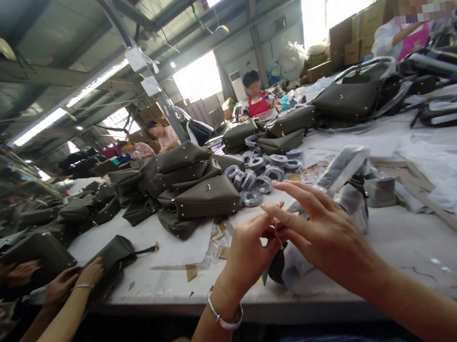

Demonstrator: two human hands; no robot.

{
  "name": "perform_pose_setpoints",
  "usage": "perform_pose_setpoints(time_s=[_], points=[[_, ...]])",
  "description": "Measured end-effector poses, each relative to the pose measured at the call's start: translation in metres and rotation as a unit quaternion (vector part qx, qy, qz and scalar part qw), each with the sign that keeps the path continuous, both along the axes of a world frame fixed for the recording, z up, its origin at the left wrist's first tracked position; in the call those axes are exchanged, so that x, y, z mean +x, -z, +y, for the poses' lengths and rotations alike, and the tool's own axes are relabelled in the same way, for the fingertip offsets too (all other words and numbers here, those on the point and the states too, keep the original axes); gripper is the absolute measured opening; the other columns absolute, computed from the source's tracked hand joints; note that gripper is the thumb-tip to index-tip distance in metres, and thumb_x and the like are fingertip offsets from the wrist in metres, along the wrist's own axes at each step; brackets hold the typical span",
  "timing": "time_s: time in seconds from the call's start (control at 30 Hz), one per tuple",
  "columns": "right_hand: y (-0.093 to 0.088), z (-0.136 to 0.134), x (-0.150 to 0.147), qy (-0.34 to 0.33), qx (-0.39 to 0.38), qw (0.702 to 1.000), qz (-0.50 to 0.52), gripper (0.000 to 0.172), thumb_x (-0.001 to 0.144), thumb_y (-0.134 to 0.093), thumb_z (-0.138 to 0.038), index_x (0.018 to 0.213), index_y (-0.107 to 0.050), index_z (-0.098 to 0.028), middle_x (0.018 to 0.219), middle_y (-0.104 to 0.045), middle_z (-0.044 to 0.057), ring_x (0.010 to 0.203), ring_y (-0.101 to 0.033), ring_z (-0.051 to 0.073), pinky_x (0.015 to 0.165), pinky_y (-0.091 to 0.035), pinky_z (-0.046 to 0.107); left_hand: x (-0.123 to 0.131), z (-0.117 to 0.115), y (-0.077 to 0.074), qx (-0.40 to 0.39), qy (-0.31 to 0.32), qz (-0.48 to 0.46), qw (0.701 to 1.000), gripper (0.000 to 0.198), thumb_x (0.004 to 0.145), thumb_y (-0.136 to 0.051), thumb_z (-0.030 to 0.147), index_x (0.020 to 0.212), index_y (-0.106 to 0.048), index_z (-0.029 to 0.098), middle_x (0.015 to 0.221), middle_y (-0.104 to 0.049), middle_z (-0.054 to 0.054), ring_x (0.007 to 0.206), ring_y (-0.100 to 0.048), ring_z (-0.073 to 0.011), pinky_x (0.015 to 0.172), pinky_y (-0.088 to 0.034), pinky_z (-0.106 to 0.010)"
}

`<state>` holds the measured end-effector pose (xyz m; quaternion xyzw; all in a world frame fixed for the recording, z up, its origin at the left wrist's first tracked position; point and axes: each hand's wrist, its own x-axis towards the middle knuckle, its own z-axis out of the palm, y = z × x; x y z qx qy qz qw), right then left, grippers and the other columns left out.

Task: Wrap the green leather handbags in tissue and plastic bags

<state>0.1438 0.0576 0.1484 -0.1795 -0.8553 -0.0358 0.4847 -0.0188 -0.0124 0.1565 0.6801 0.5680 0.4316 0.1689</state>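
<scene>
A thin pale string (277,233) runs between my two hands over the front of the table. My left hand (248,250), a bracelet on its wrist, is closed with thumb and fingertips pinched at the string. Meeting it from the right, my right hand (331,230) pinches at the string with thumb and index finger, while its other fingers stretch forward. Just below the hands is a dark green strap-like piece (277,268), partly hidden. Behind my right hand lies a plastic-wrapped strap or handle (343,166).
Dark green handbags (207,198) are piled left of centre, beside wrapped coiled straps (256,174). Cardboard strips (430,203) lie to the right. At left, a co-worker's hands (86,275) hold a dark bag (113,256). Other people sit across the table (392,261).
</scene>
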Motion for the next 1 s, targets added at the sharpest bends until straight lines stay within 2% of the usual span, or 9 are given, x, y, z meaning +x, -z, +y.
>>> perform_pose_setpoints(time_s=[0.17, 0.33, 0.43, 0.57, 0.63, 0.73, 0.87, 0.93, 1.0], points=[[0.004, 0.007, -0.005, -0.154, 0.016, 0.984, 0.091, 0.030, 0.093, -0.056, -0.013, 0.107, -0.073, -0.034, 0.139, -0.058, 0.002, 0.131, -0.050, 0.027, 0.108, -0.046, 0.052, 0.005, -0.005, -0.002, 0.000, 0.015, -0.026, 1.000, 0.049, 0.084, -0.063, 0.012, 0.130, -0.063, 0.028, 0.106, -0.069, -0.004, 0.087, -0.064, -0.0161, 0.075, -0.053, -0.024], [0.014, 0.010, -0.005, -0.169, -0.113, 0.958, 0.204, 0.027, 0.092, -0.058, -0.013, 0.107, -0.074, -0.029, 0.119, -0.070, 0.006, 0.113, -0.064, 0.026, 0.101, -0.052, 0.047, 0.009, -0.007, 0.017, 0.014, -0.037, -0.155, 0.987, 0.015, 0.085, -0.071, 0.031, 0.095, -0.078, 0.023, 0.086, -0.064, -0.004, 0.082, -0.062, -0.0166, 0.070, -0.053, -0.024], [0.019, 0.019, -0.003, -0.177, -0.123, 0.965, 0.151, 0.027, 0.093, -0.060, -0.017, 0.115, -0.071, -0.027, 0.116, -0.071, 0.006, 0.111, -0.066, 0.024, 0.106, -0.049, 0.048, 0.008, -0.006, 0.036, 0.030, -0.086, -0.288, 0.953, 0.012, 0.081, -0.075, 0.027, 0.092, -0.076, 0.021, 0.091, -0.068, -0.004, 0.089, -0.063, -0.0188, 0.079, -0.054, -0.028], [0.023, 0.037, 0.002, -0.129, -0.035, 0.991, 0.002, 0.036, 0.094, -0.061, -0.018, 0.129, -0.063, -0.027, 0.131, -0.064, 0.007, 0.123, -0.058, 0.025, 0.109, -0.045, 0.049, 0.007, -0.022, 0.051, 0.140, -0.129, -0.409, 0.893, 0.006, 0.082, -0.075, 0.025, 0.087, -0.073, 0.024, 0.087, -0.067, 0.001, 0.085, -0.064, -0.0150, 0.085, -0.053, -0.030], [0.023, 0.044, 0.005, -0.120, 0.001, 0.992, -0.044, 0.036, 0.094, -0.058, -0.014, 0.127, -0.064, -0.026, 0.131, -0.065, 0.006, 0.124, -0.057, 0.024, 0.109, -0.044, 0.048, 0.011, -0.038, 0.053, 0.218, -0.176, -0.367, 0.887, 0.006, 0.083, -0.074, 0.022, 0.086, -0.072, 0.026, 0.086, -0.063, 0.003, 0.085, -0.062, -0.0131, 0.084, -0.052, -0.027], [0.019, 0.049, 0.004, -0.126, 0.019, 0.991, -0.052, 0.033, 0.095, -0.054, -0.012, 0.122, -0.067, -0.026, 0.125, -0.068, 0.005, 0.119, -0.060, 0.023, 0.107, -0.046, 0.046, 0.025, -0.060, 0.058, 0.289, -0.179, -0.148, 0.929, 0.017, 0.086, -0.069, 0.016, 0.094, -0.072, 0.031, 0.085, -0.064, 0.002, 0.082, -0.062, -0.0141, 0.080, -0.054, -0.027], [0.015, 0.051, -0.004, -0.142, 0.015, 0.989, -0.042, 0.030, 0.097, -0.051, -0.013, 0.118, -0.069, -0.025, 0.120, -0.071, 0.005, 0.113, -0.063, 0.021, 0.105, -0.047, 0.045, 0.039, -0.062, 0.080, 0.243, 0.030, 0.202, 0.948, 0.036, 0.091, -0.058, 0.011, 0.118, -0.069, 0.033, 0.089, -0.074, -0.002, 0.086, -0.069, -0.0183, 0.086, -0.057, -0.032], [0.015, 0.050, -0.002, -0.140, 0.008, 0.989, -0.044, 0.030, 0.097, -0.051, -0.012, 0.118, -0.068, -0.024, 0.122, -0.069, 0.005, 0.117, -0.061, 0.021, 0.107, -0.045, 0.045, 0.035, -0.061, 0.094, 0.199, 0.051, 0.248, 0.947, 0.041, 0.091, -0.057, 0.010, 0.126, -0.065, 0.029, 0.093, -0.076, -0.004, 0.089, -0.071, -0.0197, 0.086, -0.058, -0.033], [0.016, 0.047, 0.007, -0.121, -0.002, 0.992, -0.031, 0.032, 0.097, -0.051, -0.011, 0.121, -0.067, -0.024, 0.128, -0.067, 0.005, 0.124, -0.057, 0.022, 0.111, -0.041, 0.047, 0.023, -0.062, 0.109, 0.194, 0.005, 0.190, 0.962, 0.046, 0.088, -0.060, 0.010, 0.127, -0.064, 0.032, 0.102, -0.076, -0.005, 0.095, -0.071, -0.0211, 0.089, -0.059, -0.035]])
